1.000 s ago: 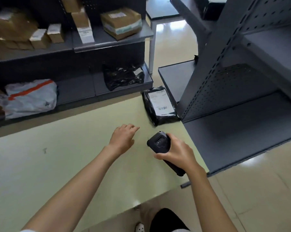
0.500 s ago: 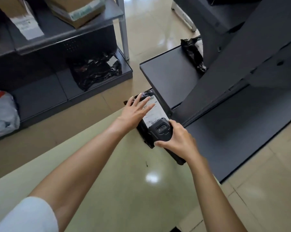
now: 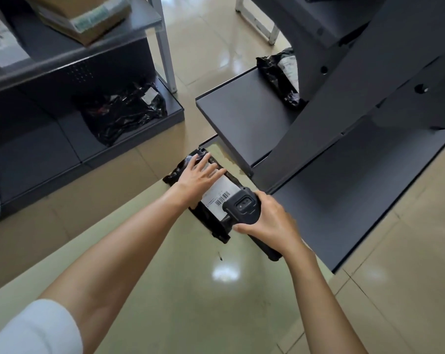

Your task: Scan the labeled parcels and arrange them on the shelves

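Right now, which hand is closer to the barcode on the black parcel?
Right. The right hand holds the scanner just beside the barcode, while the left hand presses flat on the black parcel farther up.

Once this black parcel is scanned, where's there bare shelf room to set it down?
The dark shelf ahead is bare from its near corner up to the black bag at its far end. The low shelf right of the scanner looks bare too. The left bottom shelf is crowded around the crumpled black bag.
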Available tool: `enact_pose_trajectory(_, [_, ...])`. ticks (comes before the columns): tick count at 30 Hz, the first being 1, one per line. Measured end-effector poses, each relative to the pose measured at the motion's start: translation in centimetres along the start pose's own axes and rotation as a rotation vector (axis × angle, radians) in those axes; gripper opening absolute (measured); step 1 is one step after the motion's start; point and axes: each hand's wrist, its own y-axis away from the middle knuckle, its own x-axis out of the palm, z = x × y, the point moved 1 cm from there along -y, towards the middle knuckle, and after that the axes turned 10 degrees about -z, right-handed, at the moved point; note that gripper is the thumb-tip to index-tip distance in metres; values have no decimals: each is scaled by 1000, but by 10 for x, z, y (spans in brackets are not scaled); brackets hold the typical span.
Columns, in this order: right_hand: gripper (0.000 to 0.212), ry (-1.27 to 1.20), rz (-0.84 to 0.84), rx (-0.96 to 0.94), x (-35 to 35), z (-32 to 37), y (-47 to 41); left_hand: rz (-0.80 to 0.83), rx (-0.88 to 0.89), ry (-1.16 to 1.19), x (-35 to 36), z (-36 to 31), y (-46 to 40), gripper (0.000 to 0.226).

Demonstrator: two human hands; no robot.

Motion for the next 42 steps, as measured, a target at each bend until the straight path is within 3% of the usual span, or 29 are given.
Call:
enact_pose_trajectory(4, [78, 13, 6, -47, 0, 17, 18, -64, -121, 47, 23, 3, 48, 128])
enact_pose_trajectory(11, [75, -4, -15, -159, -1, 58, 78, -239, -409, 168, 25, 9, 164, 120])
enact_pose_trajectory(18, [78, 10, -90, -318, -20, 112, 168, -549, -539, -25, -10, 13, 289, 122])
enact_pose_trajectory(22, [80, 32, -146, -413, -33, 141, 222, -647, -558, -131, -40, 17, 355, 120])
enact_pose_trajectory(32, [86, 100, -270, -572, -43, 173, 323, -645, -579, -229, -73, -3, 462, 115])
enact_pose_trajectory(42, [89, 145, -295, -588, -56, 164, 354, -628, -618, -268, -93, -20, 493, 118])
